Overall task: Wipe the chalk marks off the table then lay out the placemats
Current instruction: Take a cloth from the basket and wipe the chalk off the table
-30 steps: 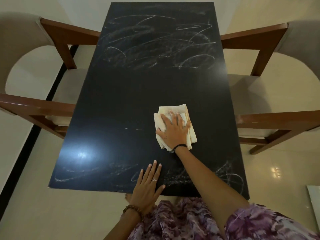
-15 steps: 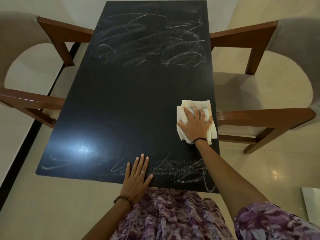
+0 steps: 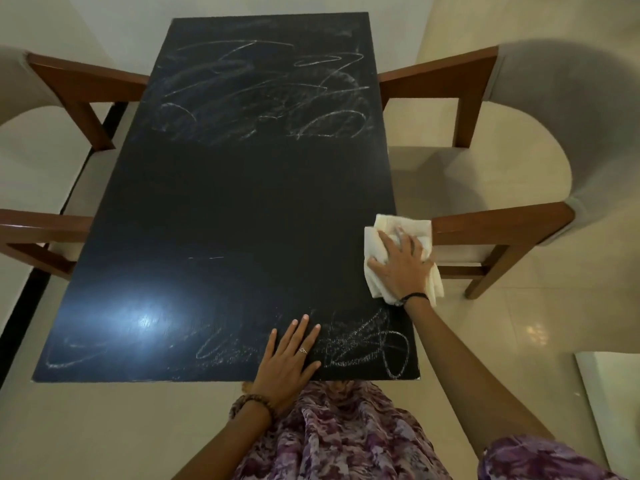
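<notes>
Black table (image 3: pixel 242 202): middle band reads clean; chalk marks (image 3: pixel 263 98) persist at its far end, and more scribbles (image 3: pixel 363 344) along its near edge. Judged roughly a third wiped. No placemats in view, so that step is not begun. Right hand (image 3: pixel 398 268) lies spread, fingers extended, pressing one folded cloth (image 3: pixel 381 230) at the table's right edge, partly overhanging. Left hand (image 3: pixel 287 362) rests flat, holding nothing, at the near edge. Count: two chairs, one either side of the table.
</notes>
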